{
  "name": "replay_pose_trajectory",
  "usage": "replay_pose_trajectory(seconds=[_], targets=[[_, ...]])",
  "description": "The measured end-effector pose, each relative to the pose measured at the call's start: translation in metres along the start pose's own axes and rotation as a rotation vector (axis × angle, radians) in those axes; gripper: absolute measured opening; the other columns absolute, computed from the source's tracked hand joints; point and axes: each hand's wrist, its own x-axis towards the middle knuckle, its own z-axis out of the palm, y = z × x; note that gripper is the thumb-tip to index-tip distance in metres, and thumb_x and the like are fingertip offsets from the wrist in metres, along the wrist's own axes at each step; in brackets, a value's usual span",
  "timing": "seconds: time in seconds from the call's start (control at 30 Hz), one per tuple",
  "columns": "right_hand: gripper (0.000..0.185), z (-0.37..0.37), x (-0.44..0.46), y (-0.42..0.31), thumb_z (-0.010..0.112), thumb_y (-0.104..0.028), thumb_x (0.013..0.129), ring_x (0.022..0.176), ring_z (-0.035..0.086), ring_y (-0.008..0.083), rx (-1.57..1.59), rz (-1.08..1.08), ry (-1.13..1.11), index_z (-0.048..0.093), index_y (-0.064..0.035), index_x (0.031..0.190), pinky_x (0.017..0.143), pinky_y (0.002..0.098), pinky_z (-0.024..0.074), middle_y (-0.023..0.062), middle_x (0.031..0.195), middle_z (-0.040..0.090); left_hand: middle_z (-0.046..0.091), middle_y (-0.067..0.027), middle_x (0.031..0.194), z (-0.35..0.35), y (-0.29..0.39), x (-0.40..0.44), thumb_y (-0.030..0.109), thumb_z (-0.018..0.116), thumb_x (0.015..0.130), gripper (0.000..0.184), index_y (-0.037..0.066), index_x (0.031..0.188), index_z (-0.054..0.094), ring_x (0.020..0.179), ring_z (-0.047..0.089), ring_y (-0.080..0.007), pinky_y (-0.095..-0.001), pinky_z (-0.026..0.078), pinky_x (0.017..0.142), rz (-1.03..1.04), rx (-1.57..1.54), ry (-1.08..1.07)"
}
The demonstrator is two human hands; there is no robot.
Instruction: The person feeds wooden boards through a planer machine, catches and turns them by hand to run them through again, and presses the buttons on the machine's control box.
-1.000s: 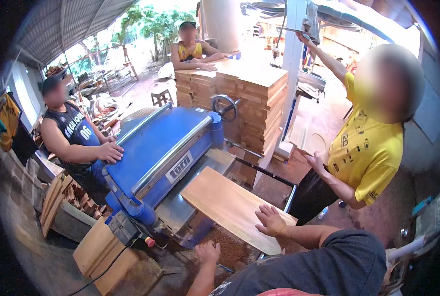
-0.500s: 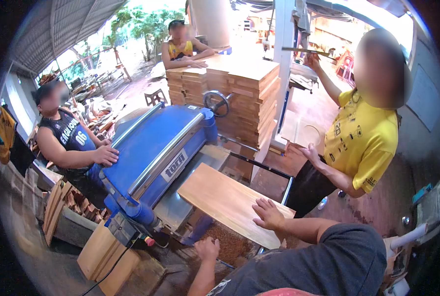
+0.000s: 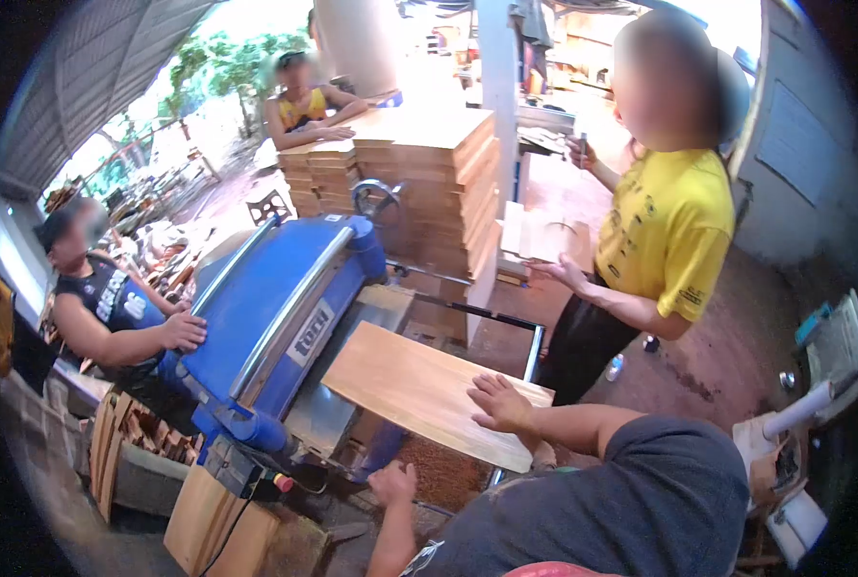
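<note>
My right hand (image 3: 499,404) lies with spread fingers on top of a wide, flat wooden board (image 3: 405,385), near its right end. The board's far left end rests by the metal bed (image 3: 328,409) of a blue machine (image 3: 265,298). Low in front of the machine, left of the board's near edge, is my left hand (image 3: 392,484), with loosely bent fingers and nothing visible in it; it does not touch the board. A dark sleeve (image 3: 674,471) covers my right upper arm.
A tall stack of boards (image 3: 429,183) stands behind the machine. One person (image 3: 126,313) touches its left side; another (image 3: 304,106) leans on the stack. A person in yellow (image 3: 665,231) stands right, holding a small object. Leaning boards (image 3: 213,529) are lower left.
The view has shifted, moving the scene leftward. The person in yellow has lowered the raised hand with the object. My right hand stays flat on the board.
</note>
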Motion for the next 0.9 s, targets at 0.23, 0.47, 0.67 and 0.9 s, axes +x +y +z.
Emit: replay_pose_trajectory(seconds=[0.23,0.47,0.67,0.9], targets=[[0.065,-0.006,-0.009,0.001,0.058,-0.043,0.088,0.137,0.03,0.0413,0.075,-0.059,-0.008,0.043,-0.0036,0.137,0.112,0.0553,0.0225,0.0253,0.144,0.036,0.07,-0.0166,0.095,-0.01,0.013,0.022,0.045,0.057,0.091,0.046,0.002,0.101,0.068,0.092,0.065,-0.0298,-0.0412,0.04,0.095,-0.096,-0.551,-0.06],[0.096,-0.034,-0.023,0.07,0.063,-0.068,0.071,0.142,0.023,0.0394,-0.059,-0.266,-0.184,0.04,-0.0085,0.142,0.113,0.0602,0.0164,0.0235,0.151,0.029,0.046,-0.0158,0.141,-0.002,0.079,0.06,0.041,0.053,0.097,0.062,0.001,0.142,0.036,0.127,0.047,-0.0285,-0.041,0.039,0.107,-0.278,-1.827,-0.276],[0.076,-0.018,-0.08,0.073,0.061,-0.028,0.079,0.145,0.021,0.0343,-0.169,-0.447,-0.304,0.032,-0.02,0.149,0.111,0.0625,0.0237,0.0178,0.154,0.026,0.056,-0.0187,0.125,0.029,0.105,0.085,0.021,0.06,0.094,0.052,-0.004,0.135,0.041,0.106,0.061,-0.0342,-0.0454,0.053,0.09,-0.412,-2.126,-0.06],[0.055,-0.044,-0.044,0.061,0.039,-0.018,0.095,0.142,0.028,0.0331,-0.196,-0.427,-0.352,0.029,-0.025,0.148,0.115,0.0526,0.0256,0.0191,0.153,0.028,0.052,-0.0185,0.129,0.063,0.091,0.095,0.023,0.062,0.091,0.057,0.0,0.137,0.039,0.115,0.057,-0.0332,-0.0462,0.052,0.092,-0.43,-2.194,-0.028]])
